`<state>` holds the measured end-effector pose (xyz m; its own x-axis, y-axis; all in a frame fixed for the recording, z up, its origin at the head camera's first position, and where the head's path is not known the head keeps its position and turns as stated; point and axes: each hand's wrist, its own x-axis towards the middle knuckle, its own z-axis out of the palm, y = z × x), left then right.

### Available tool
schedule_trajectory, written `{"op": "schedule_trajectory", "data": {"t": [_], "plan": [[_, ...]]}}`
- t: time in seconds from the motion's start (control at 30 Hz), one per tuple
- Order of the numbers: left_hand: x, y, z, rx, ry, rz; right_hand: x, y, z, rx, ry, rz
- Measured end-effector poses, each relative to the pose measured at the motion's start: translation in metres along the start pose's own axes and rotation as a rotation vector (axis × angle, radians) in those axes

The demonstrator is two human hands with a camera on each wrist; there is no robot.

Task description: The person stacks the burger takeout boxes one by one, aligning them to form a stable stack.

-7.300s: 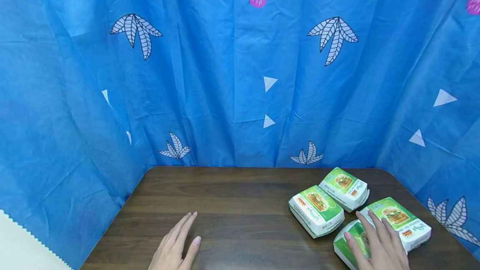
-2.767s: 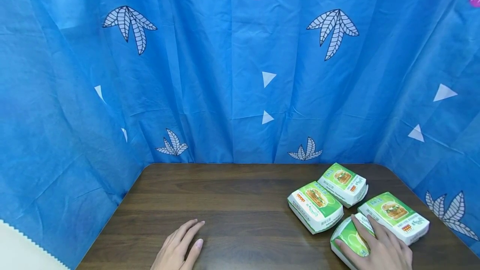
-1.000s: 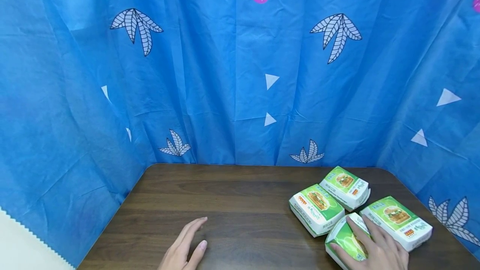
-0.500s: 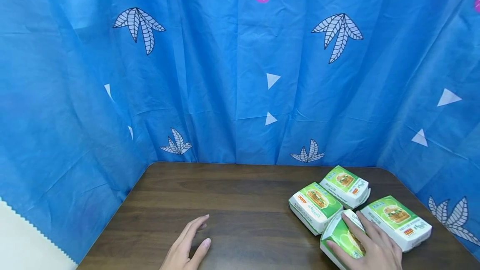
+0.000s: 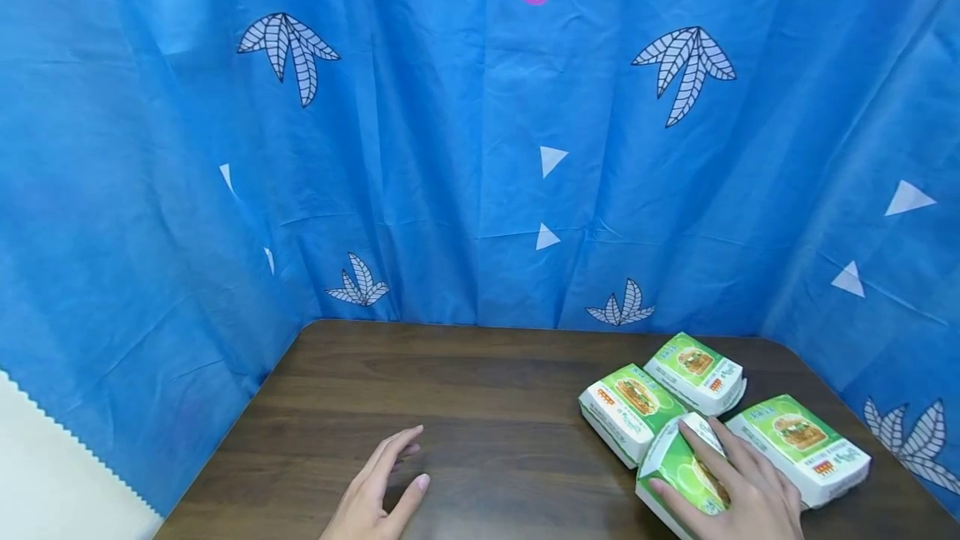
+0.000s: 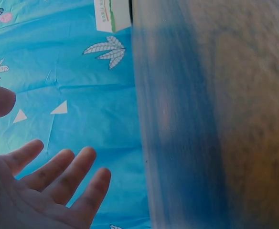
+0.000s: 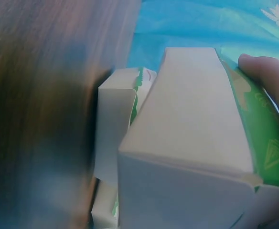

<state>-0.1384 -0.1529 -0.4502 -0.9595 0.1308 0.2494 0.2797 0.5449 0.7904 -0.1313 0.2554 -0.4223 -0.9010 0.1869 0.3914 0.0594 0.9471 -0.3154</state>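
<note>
My right hand point(image 5: 738, 486) grips a green-and-white cardboard burger box point(image 5: 678, 467) at the front of a group, fingers across its top. In the right wrist view this burger box point(image 7: 192, 124) fills the middle, with the thumb point(image 7: 268, 74) on its green side. Just behind it, the box's far corner comes right up to a second burger box point(image 5: 630, 411). A third burger box point(image 5: 696, 373) sits farther back, and another burger box point(image 5: 798, 448) lies right of the hand. My left hand point(image 5: 375, 490) hovers at the front left, holding nothing, its fingers point(image 6: 80, 174) loosely spread.
The boxes are on the right part of a dark brown wooden table point(image 5: 465, 390). A blue curtain point(image 5: 420, 148) with leaf and triangle prints surrounds its back and sides. A pale, zigzag-edged surface point(image 5: 60, 473) shows at the lower left.
Earlier the right hand was above the front burger box; it took hold and has moved it leftward, away from the right box and against the left one. The left hand shifted slightly right.
</note>
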Motion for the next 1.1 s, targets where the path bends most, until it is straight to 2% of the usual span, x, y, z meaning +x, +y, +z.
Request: {"op": "schedule_trajectory", "data": {"t": [0.13,0.4,0.57,0.77,0.9,1.1], "plan": [[0.0,0.001,-0.003,-0.01,-0.074,-0.037,0.0,-0.003,-0.001,0.01,0.011,-0.029],[0.0,0.001,0.0,-0.003,-0.08,-0.01,0.001,-0.012,-0.009,0.032,0.022,-0.086],[0.0,0.0,0.001,0.003,-0.055,0.008,0.0,-0.018,-0.012,0.037,0.006,-0.11],[0.0,0.0,0.003,0.006,-0.01,0.023,0.001,-0.025,-0.014,0.044,0.024,-0.15],[0.0,0.0,0.003,-0.001,-0.02,0.028,0.001,-0.03,-0.016,0.058,0.013,-0.18],[-0.001,-0.002,0.003,-0.044,-0.078,0.04,0.001,-0.038,-0.017,0.075,-0.041,-0.191]]}}
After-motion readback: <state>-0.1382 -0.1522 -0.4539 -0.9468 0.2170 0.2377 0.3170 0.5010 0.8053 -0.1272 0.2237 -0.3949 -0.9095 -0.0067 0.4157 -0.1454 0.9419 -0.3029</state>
